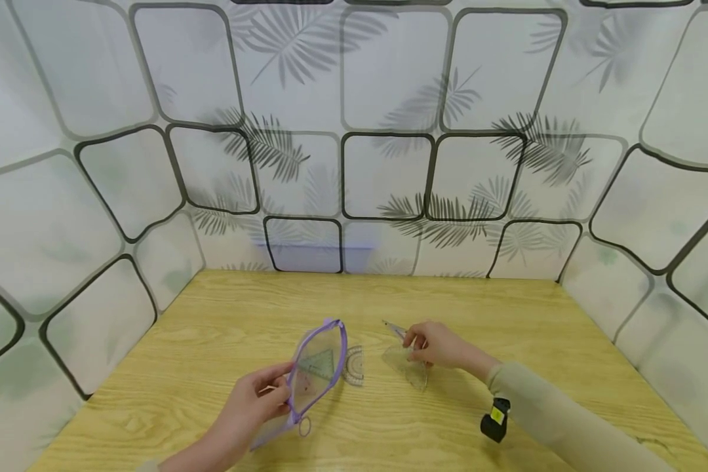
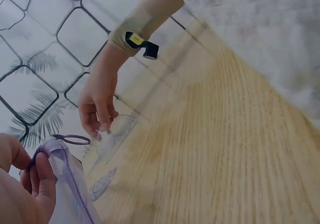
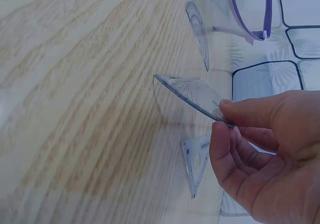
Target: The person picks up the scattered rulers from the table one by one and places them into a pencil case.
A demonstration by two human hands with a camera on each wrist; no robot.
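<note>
My left hand [image 1: 250,400] grips a see-through pouch [image 1: 297,392] by its side, and the purple-edged mouth gapes toward the right. Through its clear wall a greenish set square [image 1: 320,364] shows. In the right wrist view, my right hand [image 3: 272,149] pinches a clear protractor [image 3: 192,93] between thumb and fingers, tilted just above the table. A second clear protractor [image 1: 354,366] lies on the table beside the pouch. Beyond the right hand lies a clear set square [image 3: 195,161], partly hidden behind the fingers.
The wood-grain table [image 1: 448,432] is bordered at the back and sides by pale curtains [image 1: 389,177] with leaf and square patterns. A purple ring loop [image 1: 305,427] hangs from the pouch's zipper. A black device [image 1: 495,419] is strapped to the right wrist.
</note>
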